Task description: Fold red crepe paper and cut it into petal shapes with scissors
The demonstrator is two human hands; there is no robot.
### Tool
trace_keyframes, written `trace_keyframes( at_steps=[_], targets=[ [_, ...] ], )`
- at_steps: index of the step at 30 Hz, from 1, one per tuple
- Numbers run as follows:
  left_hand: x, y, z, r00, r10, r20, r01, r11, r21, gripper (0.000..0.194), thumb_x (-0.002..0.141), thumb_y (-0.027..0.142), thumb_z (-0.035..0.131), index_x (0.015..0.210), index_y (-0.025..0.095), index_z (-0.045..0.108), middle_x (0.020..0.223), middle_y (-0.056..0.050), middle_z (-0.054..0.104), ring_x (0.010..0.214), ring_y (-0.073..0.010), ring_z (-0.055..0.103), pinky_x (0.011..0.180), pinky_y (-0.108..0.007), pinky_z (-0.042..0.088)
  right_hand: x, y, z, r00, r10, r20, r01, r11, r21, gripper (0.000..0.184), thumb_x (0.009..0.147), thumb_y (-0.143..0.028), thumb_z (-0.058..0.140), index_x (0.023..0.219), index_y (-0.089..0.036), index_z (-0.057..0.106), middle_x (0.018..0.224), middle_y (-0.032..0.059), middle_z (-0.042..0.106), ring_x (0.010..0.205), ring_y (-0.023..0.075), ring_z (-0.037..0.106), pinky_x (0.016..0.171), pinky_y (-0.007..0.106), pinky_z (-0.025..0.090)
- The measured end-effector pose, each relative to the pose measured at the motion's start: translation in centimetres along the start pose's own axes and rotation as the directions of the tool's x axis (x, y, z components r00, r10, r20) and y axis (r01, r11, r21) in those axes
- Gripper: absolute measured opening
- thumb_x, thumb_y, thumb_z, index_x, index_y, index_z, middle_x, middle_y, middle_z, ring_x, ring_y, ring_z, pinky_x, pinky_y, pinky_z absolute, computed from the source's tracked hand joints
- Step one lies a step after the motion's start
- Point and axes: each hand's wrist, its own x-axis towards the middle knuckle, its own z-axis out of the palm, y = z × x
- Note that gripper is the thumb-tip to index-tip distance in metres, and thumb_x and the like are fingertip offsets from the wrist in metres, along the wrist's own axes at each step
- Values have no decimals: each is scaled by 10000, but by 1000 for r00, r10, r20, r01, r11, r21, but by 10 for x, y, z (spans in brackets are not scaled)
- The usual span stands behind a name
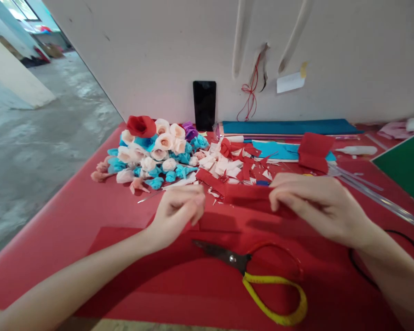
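Observation:
Both my hands hold a strip of red crepe paper [243, 195] stretched above the red table [89, 216]. My left hand [179, 209] pinches the strip's left end with closed fingers. My right hand [313, 202] grips the right end, fingers curled over it. Just below the hands, scissors [258, 280] with one yellow-wrapped and one red-wrapped handle lie flat on the table, blades pointing left.
A heap of paper roses [155, 154] in white, blue, red and purple lies at the back left, paper scraps [227, 165] beside it. Behind are blue paper sheets [286, 127], a folded red piece [313, 151], a glue bottle [357, 150], clear sticks [376, 195], a black phone [204, 105] against the wall and a green sheet [405, 163].

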Motion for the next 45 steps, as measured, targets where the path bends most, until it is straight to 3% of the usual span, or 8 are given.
trace_keyframes(
  at_steps=[3,7,14,21,26,29,37,45],
  targets=[
    [3,-8,4,974,-227,-5,225,968,-109,159,829,258,543,700,176,583,713,-11,576,684,-127,541,652,-244,433,2,0,10,977,108,-183,-99,993,59,235,899,-148,421,728,-200,573,699,-32,595,656,79,547,654,177,408],
    [-3,-9,18,866,-477,149,500,835,-231,264,731,346,667,943,198,613,877,-29,661,882,-191,615,735,-258,491,4,-6,37,972,229,-48,-206,934,293,263,924,-189,397,790,-210,623,807,-28,652,765,83,600,730,159,432],
    [-15,-9,28,823,-564,-63,502,775,-385,273,692,442,685,765,181,658,778,4,695,722,-139,622,654,-209,506,0,-14,57,961,254,106,-275,880,387,220,922,-186,405,919,-224,622,914,-25,630,858,66,584,815,143,410],
    [-15,-13,33,802,-586,-112,498,761,-416,277,658,435,710,664,166,647,671,34,641,622,-80,556,577,-150,463,0,-8,66,944,294,153,-331,852,406,182,897,-147,419,936,-239,571,966,-33,599,902,65,559,831,163,408],
    [-16,-15,33,767,-635,-94,540,717,-441,304,640,435,721,617,154,609,551,52,577,511,-58,490,494,-143,432,-2,-11,68,829,524,194,-536,649,540,74,904,-309,409,958,-260,419,682,-77,477,530,51,454,501,149,398],
    [-16,-16,33,773,-631,-69,544,715,-439,315,645,415,723,557,143,591,481,60,539,475,-47,466,476,-131,415,1,-11,68,766,550,335,-634,556,538,170,877,-373,444,987,-249,408,598,-88,459,469,55,459,472,167,393],
    [-21,-18,30,838,-535,109,533,758,-375,233,788,395,597,805,174,671,785,-1,714,741,-133,646,698,-202,506,-2,-5,76,755,520,400,-653,541,530,181,853,-349,450,963,-210,416,499,-77,482,445,86,503,458,193,404],
    [-24,-24,34,839,-542,-46,508,812,-288,210,756,341,632,643,164,618,575,31,600,566,-100,541,602,-201,469,-1,-1,74,756,501,422,-654,607,450,206,874,-374,438,987,-202,422,552,-68,505,481,95,523,483,207,423]
  ],
)
